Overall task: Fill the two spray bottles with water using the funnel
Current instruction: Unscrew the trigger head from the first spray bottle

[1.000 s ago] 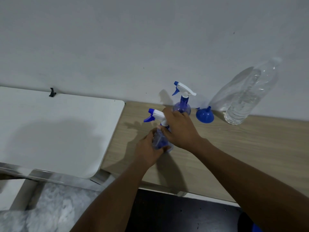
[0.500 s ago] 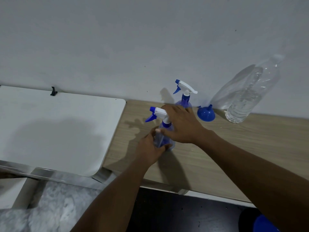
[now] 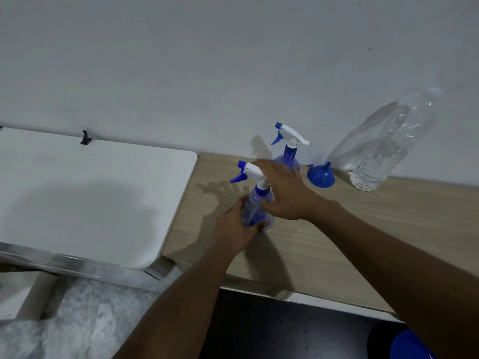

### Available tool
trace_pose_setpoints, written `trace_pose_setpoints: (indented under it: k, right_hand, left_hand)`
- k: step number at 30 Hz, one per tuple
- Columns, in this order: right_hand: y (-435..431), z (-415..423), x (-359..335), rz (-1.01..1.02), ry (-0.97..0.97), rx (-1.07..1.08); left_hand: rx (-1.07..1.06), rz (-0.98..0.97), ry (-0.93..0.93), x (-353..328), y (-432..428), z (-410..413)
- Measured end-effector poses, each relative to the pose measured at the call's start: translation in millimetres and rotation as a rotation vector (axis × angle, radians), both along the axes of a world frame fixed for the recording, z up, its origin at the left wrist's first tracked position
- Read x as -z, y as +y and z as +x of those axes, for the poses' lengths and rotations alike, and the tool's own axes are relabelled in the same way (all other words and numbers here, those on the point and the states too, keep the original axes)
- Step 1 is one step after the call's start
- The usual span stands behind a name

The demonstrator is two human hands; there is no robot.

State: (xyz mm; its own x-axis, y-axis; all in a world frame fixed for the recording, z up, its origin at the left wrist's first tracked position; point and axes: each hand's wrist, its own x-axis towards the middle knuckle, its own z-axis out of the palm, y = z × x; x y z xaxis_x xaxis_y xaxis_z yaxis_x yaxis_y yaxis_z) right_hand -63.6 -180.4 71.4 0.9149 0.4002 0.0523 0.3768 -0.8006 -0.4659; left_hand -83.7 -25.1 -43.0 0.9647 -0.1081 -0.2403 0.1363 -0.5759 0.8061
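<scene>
A blue see-through spray bottle [image 3: 255, 212] with a white and blue trigger head stands on the wooden table [image 3: 337, 229]. My left hand [image 3: 237, 228] grips its body from the left. My right hand [image 3: 283, 194] wraps around its neck and collar just under the trigger head. A second spray bottle [image 3: 290, 149] stands behind, near the wall, with its head on. A blue funnel [image 3: 321, 174] rests upside down, spout up, to the right of it. A large clear water bottle [image 3: 381, 151], partly filled, leans against the wall at the right.
A white table [image 3: 90, 198] adjoins the wooden one on the left, with a small black clip [image 3: 85, 138] at its back edge. The wall runs close behind the bottles. A blue object [image 3: 409, 345] shows at the bottom right, below the table edge.
My right hand has shifted on the near bottle's neck, and more of the white trigger head and collar shows now. My left hand keeps its hold on the body.
</scene>
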Motion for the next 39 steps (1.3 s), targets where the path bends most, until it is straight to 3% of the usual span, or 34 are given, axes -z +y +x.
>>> trace_pose_setpoints:
  k: [6, 9, 12, 16, 21, 25, 28, 32, 39]
  right_hand:
    - [-3.5, 0.8, -5.4, 0.165, -0.086, 0.087]
    - [-7.9, 3.5, -55.1, 0.254, -0.214, 0.135]
    - [-26.1, 9.4, -127.2, 0.196, -0.374, 0.176]
    - [-69.2, 5.8, -175.8, 0.189, -0.357, 0.260]
    - [-91.7, -15.2, -60.5, 0.066, -0.367, 0.302]
    - [-93.2, -69.2, 67.7, -0.127, -0.158, 0.260]
    - [-91.5, -100.3, 121.0, -0.150, 0.018, 0.235]
    - [-88.1, -97.5, 123.2, -0.160, 0.150, 0.239]
    - [-110.8, -19.0, 81.8, -0.022, -0.103, 0.483]
  left_hand:
    - [0.015, 0.033, -0.032, -1.0, 1.2, -1.4]
    - [-0.013, -0.003, -0.083, -2.5, 3.5, -5.1]
    - [0.003, -0.010, -0.097, -3.8, 5.0, -7.2]
    - [-0.004, -0.037, -0.094, -2.9, 5.0, -7.4]
    - [0.004, -0.047, -0.114, 0.7, 4.7, -7.7]
    - [0.019, -0.018, -0.156, -4.0, 4.2, -9.6]
    - [0.036, -0.012, -0.149, -7.1, 1.6, -9.3]
    - [0.067, 0.023, -0.153, -9.9, -4.2, -9.3]
    - [0.043, -0.090, -0.101, 2.1, -21.5, -3.5]
